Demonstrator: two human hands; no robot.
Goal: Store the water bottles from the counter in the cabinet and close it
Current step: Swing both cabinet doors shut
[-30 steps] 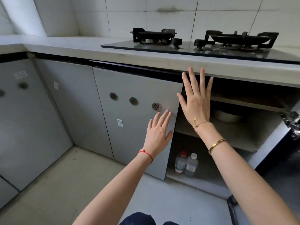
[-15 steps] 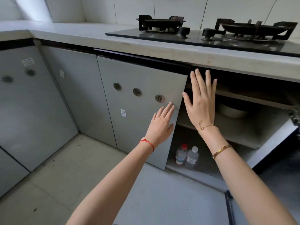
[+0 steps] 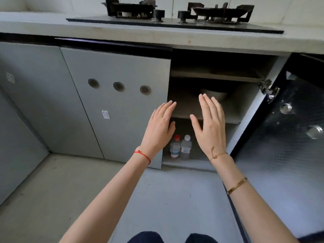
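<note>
Two water bottles (image 3: 180, 147) stand upright, side by side and touching, on the bottom floor of the open cabinet (image 3: 245, 109), near its front left corner. One has a red cap, the other a white cap. Above them the cabinet has two shelves; a single pale bowl (image 3: 214, 94) sits toward the back of the lower shelf.

The person's left hand (image 3: 159, 128) is held flat with fingers spread open, gripping nothing, in front of the right edge of the closed grey door (image 3: 122, 102). The right hand (image 3: 210, 125) is likewise open and empty, fingers extended, raised in front of the cabinet opening. A red string bracelet (image 3: 142, 155) circles the left wrist; two gold bracelets are on the right arm.

That closed door carries three round vents (image 3: 118, 86) in a row and one small sticker (image 3: 105, 114). The open door (image 3: 289, 137) swings out at the right, its one visible hinge (image 3: 268, 89) near the top. On the worktop (image 3: 157, 35) sits a two-burner gas hob (image 3: 175, 16).
</note>
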